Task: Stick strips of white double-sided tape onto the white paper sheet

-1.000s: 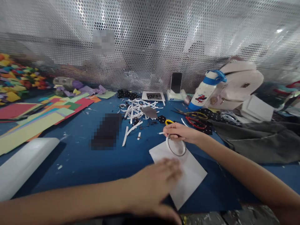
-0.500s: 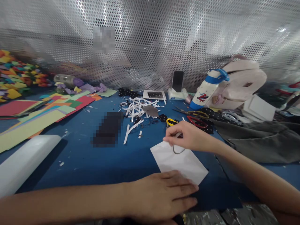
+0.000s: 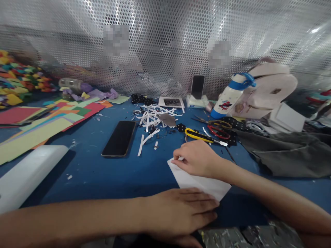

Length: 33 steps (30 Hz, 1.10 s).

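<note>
My left hand [image 3: 181, 210] lies flat across the near part of a folded white sheet of paper [image 3: 191, 181], fingers stretched and pressing it to the blue table. My right hand [image 3: 195, 156] is closed over the sheet's far corner, thumb and fingers curled together. Whatever it grips is hidden behind the fingers. Just beyond my right hand lies a yellow and black utility knife [image 3: 200, 135]. Red-handled scissors [image 3: 218, 132] rest further right, close to another pair with yellowish handles [image 3: 219, 124].
White paper strips [image 3: 152, 117] are heaped mid-table. A black phone [image 3: 119, 138] lies left of centre; another phone [image 3: 197, 86] stands at the back. Coloured paper sheets [image 3: 51, 124] cover the left. A water bottle [image 3: 231, 96], pale backpack [image 3: 271, 89] and dark cloth [image 3: 284, 151] occupy the right.
My right hand has turned over and lowered onto the paper's far corner. A thin grey loop seen below its fingers is now out of sight. My left hand stays put.
</note>
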Motion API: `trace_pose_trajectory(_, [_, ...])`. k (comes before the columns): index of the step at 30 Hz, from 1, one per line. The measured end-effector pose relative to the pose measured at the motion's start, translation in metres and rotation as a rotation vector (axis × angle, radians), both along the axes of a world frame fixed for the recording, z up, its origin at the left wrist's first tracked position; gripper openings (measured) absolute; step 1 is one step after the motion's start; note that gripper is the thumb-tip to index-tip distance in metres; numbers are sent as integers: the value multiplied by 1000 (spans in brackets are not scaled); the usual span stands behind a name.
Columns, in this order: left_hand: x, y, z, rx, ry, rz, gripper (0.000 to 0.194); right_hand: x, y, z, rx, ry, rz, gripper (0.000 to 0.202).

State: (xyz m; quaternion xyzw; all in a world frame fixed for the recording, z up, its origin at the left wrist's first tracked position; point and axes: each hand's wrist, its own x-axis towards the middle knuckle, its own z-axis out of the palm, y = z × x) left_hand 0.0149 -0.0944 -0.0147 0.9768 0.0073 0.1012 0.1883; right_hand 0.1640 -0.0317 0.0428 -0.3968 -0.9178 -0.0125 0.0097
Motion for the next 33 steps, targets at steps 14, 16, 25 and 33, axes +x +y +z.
trace_pose_trajectory(14, [-1,0,1,6,4,-1,57,-7,-3,-9,32,-35,-42,35])
trace_pose_trajectory(16, [-1,0,1,6,-5,-1,56,-7,-4,-10,39,-37,-39,35])
trace_pose_trajectory(25, [-1,0,1,-8,-1,4,54,-9,-5,-10,50,-67,-39,34])
trace_pose_trajectory(33, [-2,0,-1,-3,0,-7,55,-8,-6,-13,88,-62,-18,33])
